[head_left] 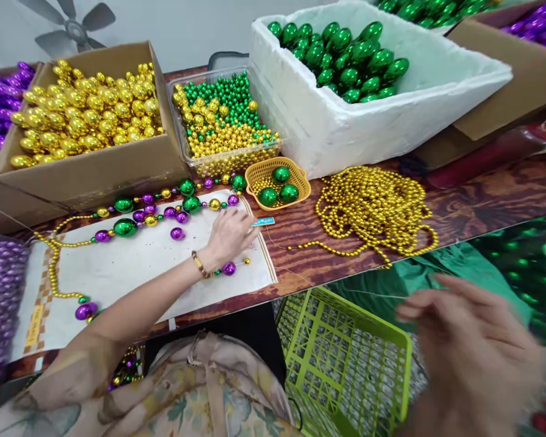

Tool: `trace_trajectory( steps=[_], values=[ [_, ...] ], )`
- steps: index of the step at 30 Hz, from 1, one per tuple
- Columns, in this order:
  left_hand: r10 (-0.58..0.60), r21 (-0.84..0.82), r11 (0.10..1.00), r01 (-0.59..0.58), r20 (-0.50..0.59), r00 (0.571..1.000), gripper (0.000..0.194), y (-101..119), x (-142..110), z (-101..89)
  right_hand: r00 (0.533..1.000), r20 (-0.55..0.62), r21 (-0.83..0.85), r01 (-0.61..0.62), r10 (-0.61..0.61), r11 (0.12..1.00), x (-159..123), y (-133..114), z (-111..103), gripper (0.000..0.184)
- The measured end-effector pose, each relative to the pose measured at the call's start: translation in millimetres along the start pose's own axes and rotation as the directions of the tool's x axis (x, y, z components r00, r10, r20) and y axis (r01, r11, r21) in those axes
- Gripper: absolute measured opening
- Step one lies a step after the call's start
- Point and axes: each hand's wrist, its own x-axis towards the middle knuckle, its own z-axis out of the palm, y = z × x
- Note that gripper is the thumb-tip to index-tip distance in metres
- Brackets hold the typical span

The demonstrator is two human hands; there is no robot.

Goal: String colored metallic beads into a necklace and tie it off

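Facing a pale wall (164,24) and a grey fan (75,29) across a wood-grained table (295,224), as seen from the head view. Working over a white cloth (131,285), with a strand of beads (124,228) lying along its far side. Resting the left hand (230,233) over the cloth's right end, near a blue label (264,221), with fingers curling downward; being unable to tell gripping from merely covering something hidden. Holding the right hand (473,340), blurred, out past the table's edge, seemingly pinching a thin thread (364,294) stretching back toward the cloth, near a purple bead (228,268). Judging the strand light and limp, with slick, hard beads probably rolling easily and perhaps scuffing under squeezing. Probably best pinching the thread near its end, and steadying the strand by its larger green beads.
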Motion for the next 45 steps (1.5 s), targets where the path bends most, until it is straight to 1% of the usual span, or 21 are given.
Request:
trace_trajectory(
  steps=[1,2,3,5,7,9,11,13,14,15,16,18,19,20,21,25,29,31,34,41,45],
  values=[
    [-0.01,0.011,1.0,0.01,-0.035,0.999,0.039,-2,20,-2.9,0.992,0.123,-0.006,-0.019,0.019,1.0,-11,11,10,0.023],
    [-0.028,0.024,0.999,0.029,-0.054,0.998,0.036,-5,41,-3.9,0.978,0.204,-0.002,-0.055,0.054,0.998,-21,22,19,0.019],
    [-0.045,0.038,0.998,0.047,-0.056,0.997,0.034,-7,60,-2.9,0.955,0.284,0.004,-0.094,0.089,0.996,-30,33,27,0.016],
    [-0.082,0.061,0.995,0.083,-0.019,0.996,0.036,-10,91,4.1,0.908,0.391,0.008,-0.17,0.154,0.985,-44,52,38,0.013],
    [-0.099,0.065,0.993,0.095,0.059,0.993,0.043,-13,113,13.5,0.876,0.445,0.007,-0.213,0.188,0.977,-54,67,43,0.013],
    [-0.09,0.034,0.996,0.086,0.137,0.986,0.043,-14,124,20.2,0.864,0.46,0.012,-0.237,0.205,0.971,-63,75,46,0.015],
    [-0.088,-0.066,0.993,0.097,0.135,0.987,0.042,-17,127,20.4,0.862,0.46,0.011,-0.246,0.213,0.969,-69,78,49,0.017],
    [-0.089,-0.302,0.948,0.105,0.065,0.994,0.044,-20,123,13.7,0.859,0.464,-0.012,-0.239,0.217,0.971,-72,80,52,0.018],
    [-0.095,-0.469,0.878,0.097,0.028,0.995,0.046,-21,118,8.2,0.857,0.467,-0.024,-0.233,0.217,0.972,-73,80,54,0.019],
    [-0.106,-0.64,0.764,0.084,0.005,0.994,0.047,-23,110,1.8,0.855,0.472,-0.034,-0.228,0.217,0.973,-74,81,56,0.02],
    [-0.115,-0.787,0.612,0.073,0.002,0.993,0.048,-25,101,-5.1,0.848,0.483,-0.041,-0.225,0.216,0.974,-75,82,59,0.021],
    [-0.115,-0.955,0.284,0.084,0.053,0.992,0.05,-28,76,-19.1,0.827,0.521,-0.052,-0.216,0.211,0.975,-76,83,65,0.023],
    [-0.108,-0.982,0.154,0.109,0.093,0.99,0.051,-29,62,-25.5,0.815,0.543,-0.06,-0.207,0.205,0.977,-77,84,69,0.024],
    [-0.1,-0.989,0.058,0.137,0.131,0.986,0.052,-29,47,-31.0,0.802,0.563,-0.07,-0.192,0.198,0.979,-79,85,73,0.025],
    [-0.102,-0.987,-0.007,0.158,0.158,0.982,0.053,-30,33,-35.7,0.791,0.582,-0.081,-0.172,0.187,0.982,-80,86,77,0.025],
    [-0.214,-0.975,-0.159,0.158,0.191,0.958,0.048,-35,-13,-44.2,0.755,0.643,-0.131,-0.057,0.128,0.99,-92,84,93,0.024],
    [-0.281,-0.907,-0.398,0.137,0.263,0.923,0.041,-39,-35,-44.2,0.722,0.691,-0.165,0.099,0.043,0.981,-105,79,102,0.022],
    [-0.296,-0.876,-0.465,0.13,0.293,0.909,0.039,-41,-40,-44.6,0.714,0.7,-0.169,0.166,0.0,0.971,-111,78,103,0.022],
    [-0.305,-0.838,-0.528,0.141,0.342,0.889,0.038,-42,-41,-46.1,0.719,0.694,-0.188,0.218,-0.028,0.958,-118,78,103,0.021],
    [-0.357,-0.785,-0.599,0.159,0.439,0.824,0.044,-43,-39,-47.7,0.695,0.718,-0.209,0.276,-0.044,0.938,-126,75,105,0.021],
    [-0.34,-0.746,-0.652,0.136,0.448,0.827,0.043,-42,-39,-48.2,0.698,0.713,-0.199,0.296,-0.069,0.934,-129,74,107,0.02]
  ],
)
